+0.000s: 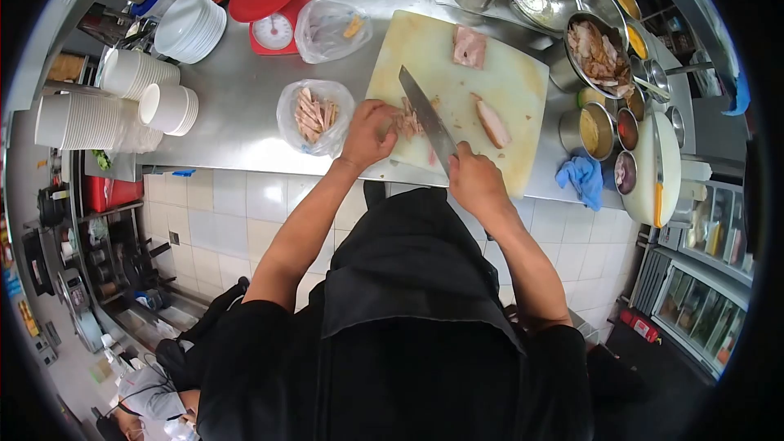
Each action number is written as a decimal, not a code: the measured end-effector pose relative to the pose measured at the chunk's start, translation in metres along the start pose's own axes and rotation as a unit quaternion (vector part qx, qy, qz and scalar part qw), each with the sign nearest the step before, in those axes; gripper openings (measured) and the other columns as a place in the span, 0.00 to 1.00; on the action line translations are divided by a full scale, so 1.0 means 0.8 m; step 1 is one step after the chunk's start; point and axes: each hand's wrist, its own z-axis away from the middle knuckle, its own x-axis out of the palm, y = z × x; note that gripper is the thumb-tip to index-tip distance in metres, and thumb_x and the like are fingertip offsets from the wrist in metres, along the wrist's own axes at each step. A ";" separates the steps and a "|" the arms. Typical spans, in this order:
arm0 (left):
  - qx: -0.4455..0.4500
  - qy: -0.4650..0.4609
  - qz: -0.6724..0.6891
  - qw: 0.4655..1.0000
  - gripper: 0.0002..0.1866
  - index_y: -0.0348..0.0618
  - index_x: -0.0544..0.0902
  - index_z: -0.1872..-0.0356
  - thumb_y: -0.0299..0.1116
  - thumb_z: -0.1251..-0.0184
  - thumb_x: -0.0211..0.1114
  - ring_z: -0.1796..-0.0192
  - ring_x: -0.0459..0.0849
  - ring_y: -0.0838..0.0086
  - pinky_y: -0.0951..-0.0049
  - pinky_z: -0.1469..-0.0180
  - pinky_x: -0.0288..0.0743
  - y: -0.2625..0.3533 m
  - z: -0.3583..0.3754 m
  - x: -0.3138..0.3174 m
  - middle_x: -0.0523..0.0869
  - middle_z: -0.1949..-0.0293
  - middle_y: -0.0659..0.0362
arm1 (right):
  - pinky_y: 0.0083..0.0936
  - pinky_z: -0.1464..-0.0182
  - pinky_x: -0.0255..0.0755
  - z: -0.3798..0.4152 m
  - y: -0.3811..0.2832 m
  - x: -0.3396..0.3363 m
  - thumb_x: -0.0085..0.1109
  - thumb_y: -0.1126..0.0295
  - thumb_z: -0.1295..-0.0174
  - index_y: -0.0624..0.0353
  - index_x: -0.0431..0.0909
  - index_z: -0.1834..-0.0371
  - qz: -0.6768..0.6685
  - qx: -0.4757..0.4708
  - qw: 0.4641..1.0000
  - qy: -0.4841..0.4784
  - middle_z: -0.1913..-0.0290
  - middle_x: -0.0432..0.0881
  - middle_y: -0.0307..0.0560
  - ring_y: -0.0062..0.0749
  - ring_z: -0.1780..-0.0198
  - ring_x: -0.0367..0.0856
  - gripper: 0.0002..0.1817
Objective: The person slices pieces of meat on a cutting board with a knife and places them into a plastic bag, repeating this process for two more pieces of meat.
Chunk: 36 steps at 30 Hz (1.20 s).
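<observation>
My right hand [478, 182] is wrapped round the handle of a large kitchen knife [428, 117], its blade slanting up and left across the cutting board [514, 82]. Against the left side of the blade lie cut meat strips [407, 121]. The curled fingers of my left hand [369, 132] close on the near end of these strips; the fingertips are partly hidden. Right of the knife rests a long piece of cooked meat [492, 123], and a squarish meat block [469, 47] sits at the board's far side. Beside my left hand stands a plastic bag of meat strips [315, 117].
A red kitchen scale [273, 28] and another plastic bag [331, 30] are at the back left, near stacked white bowls [167, 109] and plates [190, 28]. Metal pots of food [599, 53], a blue cloth [581, 180] and a second knife [658, 171] line the right. Another person [151, 396] is at lower left.
</observation>
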 end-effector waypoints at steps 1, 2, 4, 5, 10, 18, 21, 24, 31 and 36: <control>-0.025 0.040 0.003 0.999 0.18 0.40 0.80 0.53 0.25 0.48 0.65 0.50 0.76 0.51 0.59 0.46 0.72 0.005 0.002 0.000 0.78 0.55 0.49 | 0.53 0.62 0.77 0.004 0.004 -0.001 0.51 0.69 0.32 0.67 0.71 0.56 -0.001 0.003 1.000 0.002 0.74 0.82 0.66 0.64 0.68 0.83 0.11; -0.023 0.038 0.005 0.999 0.18 0.40 0.80 0.53 0.25 0.48 0.65 0.50 0.76 0.51 0.59 0.46 0.72 0.009 0.005 0.003 0.78 0.55 0.49 | 0.54 0.61 0.76 0.008 0.008 -0.002 0.52 0.69 0.33 0.66 0.71 0.56 -0.004 0.012 1.000 0.015 0.74 0.82 0.67 0.65 0.67 0.83 0.11; -0.162 0.047 0.019 0.986 0.23 0.38 0.76 0.45 0.29 0.44 0.65 0.44 0.74 0.47 0.55 0.39 0.68 0.021 0.013 0.013 0.77 0.49 0.44 | 0.55 0.60 0.75 0.009 0.030 0.005 0.52 0.68 0.33 0.66 0.72 0.56 -0.005 0.021 0.999 0.027 0.74 0.81 0.68 0.66 0.66 0.82 0.10; -0.161 0.047 0.020 0.986 0.23 0.38 0.76 0.45 0.29 0.44 0.65 0.44 0.74 0.47 0.55 0.39 0.68 0.029 0.015 0.020 0.77 0.49 0.44 | 0.52 0.66 0.76 0.007 0.059 0.023 0.52 0.67 0.32 0.65 0.71 0.56 -0.018 -0.007 0.998 0.066 0.76 0.81 0.64 0.60 0.71 0.82 0.11; -0.086 0.026 -0.086 0.992 0.34 0.35 0.73 0.38 0.44 0.42 0.70 0.36 0.65 0.40 0.45 0.34 0.58 0.060 0.000 0.058 0.65 0.35 0.34 | 0.23 0.88 0.61 0.022 0.117 0.008 0.52 0.60 0.27 0.61 0.72 0.53 -0.384 0.193 0.899 -0.081 0.85 0.67 0.38 0.21 0.89 0.66 0.14; -0.058 0.043 -0.126 0.989 0.29 0.35 0.78 0.43 0.43 0.42 0.69 0.37 0.64 0.38 0.40 0.34 0.56 0.073 -0.021 0.111 0.67 0.37 0.38 | 0.24 0.87 0.64 0.022 0.118 0.072 0.51 0.59 0.26 0.58 0.70 0.47 -0.502 0.174 0.830 -0.169 0.85 0.65 0.37 0.21 0.89 0.64 0.15; -0.102 0.105 -0.113 0.983 0.19 0.35 0.79 0.45 0.27 0.38 0.61 0.37 0.66 0.41 0.46 0.33 0.59 0.064 -0.026 0.102 0.71 0.40 0.39 | 0.23 0.87 0.64 -0.002 0.074 0.082 0.51 0.60 0.26 0.56 0.70 0.47 -0.483 0.148 0.844 -0.177 0.85 0.65 0.36 0.21 0.89 0.64 0.13; -0.150 0.213 -0.048 0.964 0.18 0.32 0.79 0.45 0.24 0.37 0.57 0.39 0.70 0.42 0.51 0.34 0.64 0.047 -0.025 0.040 0.72 0.41 0.39 | 0.27 0.87 0.65 -0.029 0.007 0.065 0.50 0.63 0.27 0.62 0.71 0.51 -0.440 0.062 0.875 -0.192 0.85 0.69 0.41 0.24 0.89 0.68 0.13; -0.180 0.292 -0.072 0.937 0.10 0.34 0.82 0.55 0.25 0.36 0.61 0.51 0.80 0.51 0.59 0.47 0.74 -0.053 -0.005 -0.092 0.83 0.56 0.46 | 0.45 0.72 0.74 -0.077 -0.090 0.053 0.50 0.64 0.30 0.69 0.73 0.61 -0.219 -0.044 0.968 -0.114 0.80 0.78 0.63 0.53 0.82 0.80 0.15; -0.245 0.312 -0.232 0.888 0.11 0.36 0.83 0.54 0.27 0.37 0.64 0.52 0.83 0.52 0.60 0.49 0.76 -0.076 0.028 -0.144 0.85 0.55 0.44 | 0.46 0.70 0.74 -0.068 -0.052 0.032 0.51 0.64 0.30 0.67 0.71 0.64 -0.208 -0.001 0.975 -0.071 0.78 0.78 0.64 0.55 0.79 0.81 0.14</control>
